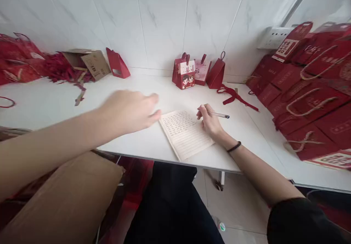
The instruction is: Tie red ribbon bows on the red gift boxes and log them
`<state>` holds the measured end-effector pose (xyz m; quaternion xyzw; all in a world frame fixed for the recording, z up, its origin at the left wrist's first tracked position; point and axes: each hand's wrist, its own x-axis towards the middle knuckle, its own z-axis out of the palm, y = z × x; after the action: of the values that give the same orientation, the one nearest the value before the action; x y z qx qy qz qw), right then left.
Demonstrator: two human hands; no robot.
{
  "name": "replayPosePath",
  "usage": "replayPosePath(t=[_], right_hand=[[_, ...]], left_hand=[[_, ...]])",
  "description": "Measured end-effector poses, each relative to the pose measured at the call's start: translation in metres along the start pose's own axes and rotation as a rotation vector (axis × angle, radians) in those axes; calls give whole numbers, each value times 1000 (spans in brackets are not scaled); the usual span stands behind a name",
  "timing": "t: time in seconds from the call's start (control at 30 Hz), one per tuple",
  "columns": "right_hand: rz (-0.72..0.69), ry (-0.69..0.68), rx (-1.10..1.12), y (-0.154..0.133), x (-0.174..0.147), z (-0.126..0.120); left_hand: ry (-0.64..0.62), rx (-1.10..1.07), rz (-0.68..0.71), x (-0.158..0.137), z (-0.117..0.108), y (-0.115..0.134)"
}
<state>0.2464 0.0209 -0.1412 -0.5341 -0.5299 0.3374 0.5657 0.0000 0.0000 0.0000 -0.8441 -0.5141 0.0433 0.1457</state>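
A lined notebook [192,143] lies slightly turned on the white table, its upper lines filled with handwriting. My right hand [210,121] rests on the notebook's right side, fingers closed around a pen [219,115] whose dark end points right. The writing tip is hidden by the fingers. My left hand [134,110] is in the air just left of the notebook, blurred by motion. Its thumb and a finger show apart, and nothing is visible between them.
Small red gift boxes [188,74] stand along the tiled wall, beside dark red ribbon [233,94]. Red gift bags [318,86] are piled at the right. An open cardboard box [95,66] spills red shreds at the back left. A large carton [68,196] stands below the table edge.
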Motion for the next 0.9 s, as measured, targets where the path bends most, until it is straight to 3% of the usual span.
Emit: replayPosePath(t=[0.1,0.17,0.27,0.37,0.67,0.9], right_hand=[[-18,-126,-40,-2,-3,2],[-44,-183,-43,-2,-6,4],[-38,-197,-6,-1,-9,5],[53,-186,-15,-1,-9,6],[49,-247,-175,-14,-12,5],[-3,-238,-303,-13,-12,5]], left_hand=[[-14,-133,34,76,40,45],[6,-310,-39,110,67,67],[114,-606,-183,132,104,86],[167,-748,-152,133,126,89],[108,-760,-36,133,126,89],[132,-720,-60,131,125,92]])
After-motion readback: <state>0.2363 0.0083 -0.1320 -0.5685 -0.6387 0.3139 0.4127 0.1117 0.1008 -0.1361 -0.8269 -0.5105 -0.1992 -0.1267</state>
